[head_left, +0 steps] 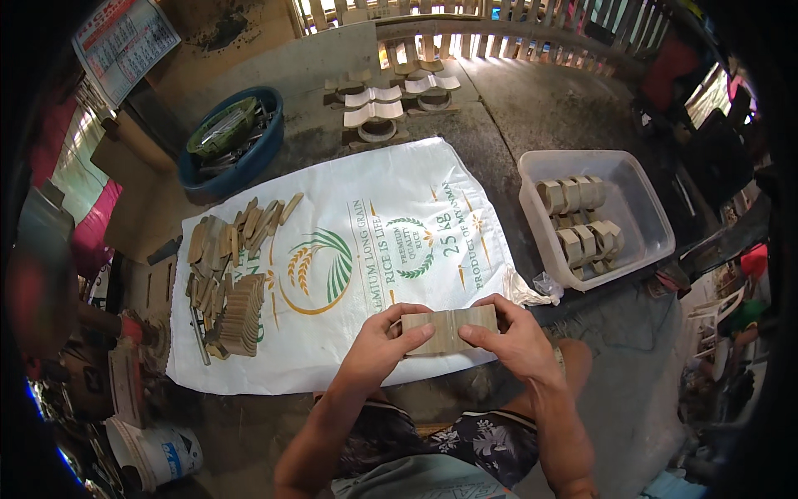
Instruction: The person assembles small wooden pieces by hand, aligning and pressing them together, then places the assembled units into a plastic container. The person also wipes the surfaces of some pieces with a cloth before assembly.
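Both my hands hold a pale wooden piece, its broad face crossed by a narrow groove or seam [451, 326] near the middle. My left hand [376, 348] grips the left end, thumb on top and fingers behind it. At the other end my right hand [524, 343] has the same kind of grip. The piece is held over the near edge of a white woven sack [349, 179] spread out flat. On the sack's left side lie a heap of small wooden offcuts [241, 229], a neat row of curved wooden pieces [243, 316] and a thin metal rod [199, 337].
A clear plastic bin [544, 249] with rows of faceted wooden rings [586, 193] stands at right. Back left is a blue basin [189, 179] holding a green basket [223, 129]. Curved wooden pieces [372, 113] rest on rings at the back. A white bucket [162, 453] sits lower left.
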A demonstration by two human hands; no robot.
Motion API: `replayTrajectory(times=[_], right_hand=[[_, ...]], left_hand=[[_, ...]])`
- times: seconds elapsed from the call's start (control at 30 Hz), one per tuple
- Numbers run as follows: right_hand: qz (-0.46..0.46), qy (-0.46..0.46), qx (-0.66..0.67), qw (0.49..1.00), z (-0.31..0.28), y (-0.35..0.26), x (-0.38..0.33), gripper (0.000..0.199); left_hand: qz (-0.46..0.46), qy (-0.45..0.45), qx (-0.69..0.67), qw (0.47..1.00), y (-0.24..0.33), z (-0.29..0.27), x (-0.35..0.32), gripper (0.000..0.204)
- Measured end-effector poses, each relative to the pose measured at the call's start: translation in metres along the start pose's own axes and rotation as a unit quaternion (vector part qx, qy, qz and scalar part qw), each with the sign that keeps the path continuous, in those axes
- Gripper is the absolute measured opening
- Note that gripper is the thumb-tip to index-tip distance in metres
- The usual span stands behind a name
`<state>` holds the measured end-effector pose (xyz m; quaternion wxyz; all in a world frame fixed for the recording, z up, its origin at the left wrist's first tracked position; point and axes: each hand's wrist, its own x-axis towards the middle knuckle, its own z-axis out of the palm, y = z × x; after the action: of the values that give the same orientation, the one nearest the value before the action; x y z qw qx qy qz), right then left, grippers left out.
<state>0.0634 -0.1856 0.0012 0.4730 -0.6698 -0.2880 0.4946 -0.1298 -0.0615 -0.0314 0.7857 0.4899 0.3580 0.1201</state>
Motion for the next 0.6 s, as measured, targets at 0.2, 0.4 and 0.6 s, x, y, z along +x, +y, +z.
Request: replayTrajectory(times=[0.2,0.4,0.6], right_hand=[[-0.002,-0.01,-0.023,1.0,-0.0002,0.003,0.0009,0.041],[-0.017,-0.035,-0.018,0.999,-0.0026,0.0058,0.0048,0.043],[-0.005,-0.045,-0.028,0.999,-0.005,0.0039,0.005,0.042]], left_hand=[[-0.012,0.016,0.025,0.999,0.0026,0.0039,0.0019,0.043],[-0.007,0.005,0.016,1.0,0.0011,0.0029,0.0021,0.05],[-0.005,0.013,0.015,1.0,0.0029,0.0053,0.0018,0.045]])
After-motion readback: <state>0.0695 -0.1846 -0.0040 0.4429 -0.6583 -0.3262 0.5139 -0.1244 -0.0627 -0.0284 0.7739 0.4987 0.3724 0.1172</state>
